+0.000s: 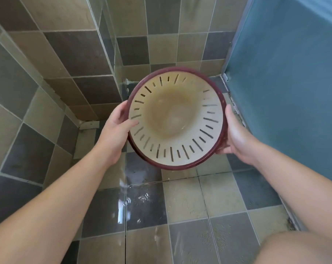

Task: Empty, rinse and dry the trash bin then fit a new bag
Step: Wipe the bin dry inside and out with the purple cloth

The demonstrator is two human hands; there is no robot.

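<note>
Hands, two of them, hold one trash bin (175,121) up above the wet tiled floor (184,202), its open mouth tipped toward the camera so the inside shows. The bin is cream with a dark red rim, and a ring of narrow slots runs round its upper wall; a little murky water lies pooled at its bottom. The left hand (115,130) grips the bin's left rim, thumb hooked over the edge onto the inner wall and the fingers curled behind. The right hand (235,136) clasps the bin's right side, thumb lying along the rim and the fingers wrapped under the outer wall. Below the bin, one thin stream of water (124,180) falls and splashes on the floor. Right of the bin stands one blue frosted panel (287,82); behind the bin, two tiled walls (75,54) meet in a corner.
</note>
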